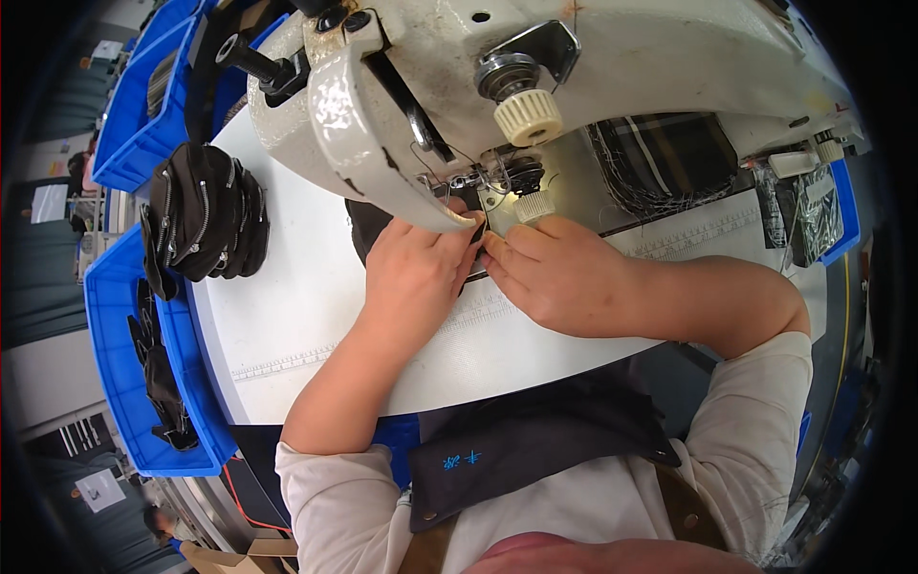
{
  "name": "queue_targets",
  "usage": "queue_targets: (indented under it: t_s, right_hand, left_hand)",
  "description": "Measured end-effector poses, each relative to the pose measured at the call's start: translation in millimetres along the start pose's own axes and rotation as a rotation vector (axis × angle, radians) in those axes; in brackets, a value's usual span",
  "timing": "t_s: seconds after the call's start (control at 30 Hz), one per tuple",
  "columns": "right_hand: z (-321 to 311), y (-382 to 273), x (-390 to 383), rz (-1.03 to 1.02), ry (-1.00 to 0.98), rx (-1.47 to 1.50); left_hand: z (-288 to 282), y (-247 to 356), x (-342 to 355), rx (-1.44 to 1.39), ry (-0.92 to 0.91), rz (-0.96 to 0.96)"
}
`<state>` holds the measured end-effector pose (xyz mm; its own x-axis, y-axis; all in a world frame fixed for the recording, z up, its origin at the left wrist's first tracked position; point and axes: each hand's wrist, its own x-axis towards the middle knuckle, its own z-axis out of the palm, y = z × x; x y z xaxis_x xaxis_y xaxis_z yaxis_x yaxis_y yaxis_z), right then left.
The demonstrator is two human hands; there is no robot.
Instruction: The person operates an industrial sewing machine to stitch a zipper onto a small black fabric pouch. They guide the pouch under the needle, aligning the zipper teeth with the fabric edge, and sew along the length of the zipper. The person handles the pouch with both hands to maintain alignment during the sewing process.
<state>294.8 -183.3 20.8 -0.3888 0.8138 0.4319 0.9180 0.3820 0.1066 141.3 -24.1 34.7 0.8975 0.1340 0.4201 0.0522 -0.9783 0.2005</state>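
Observation:
A white industrial sewing machine (660, 57) stands over the table, its needle area just beyond my fingertips. Dark brown fabric (365, 226) lies flat beneath the machine head, partly covered by my left hand (411, 268). The fingers of that hand are closed on the fabric close to the presser foot. From the right, my right hand (559, 277) meets it with thumb and fingertips pinched on the edge of the same dark piece. The two hands almost touch. Exactly where the fabric meets the needle is hidden by my fingers and the curved white guard (349, 134).
Dark zippered pouches (203, 215) are stacked at the table's left. Beside them, a blue bin (115, 359) holds dark strips. Plaid-patterned fabric pieces (665, 163) lie right of the needle. Plastic-wrapped packets (813, 215) sit at the far right. Ruler markings (287, 364) cross the white tabletop (287, 306).

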Motion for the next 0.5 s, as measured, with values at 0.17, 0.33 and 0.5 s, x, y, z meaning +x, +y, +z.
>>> queue_targets:
  t_s: [0.17, 0.33, 0.5]
  right_hand:
    - [-4.6, 0.5, 1.1, -0.001, -0.066, 0.065]
    - [-2.5, -0.4, 1.5, 0.007, -0.051, 0.058]
    - [-1.0, -0.6, 2.0, 0.01, 0.003, 0.027]
  left_hand:
    - [2.1, 1.8, 1.5, 0.0, 0.016, 0.002]
    - [0.9, 4.6, 4.1, -0.021, 0.041, -0.018]
    - [4.5, 1.0, -0.5, -0.016, 0.046, -0.046]
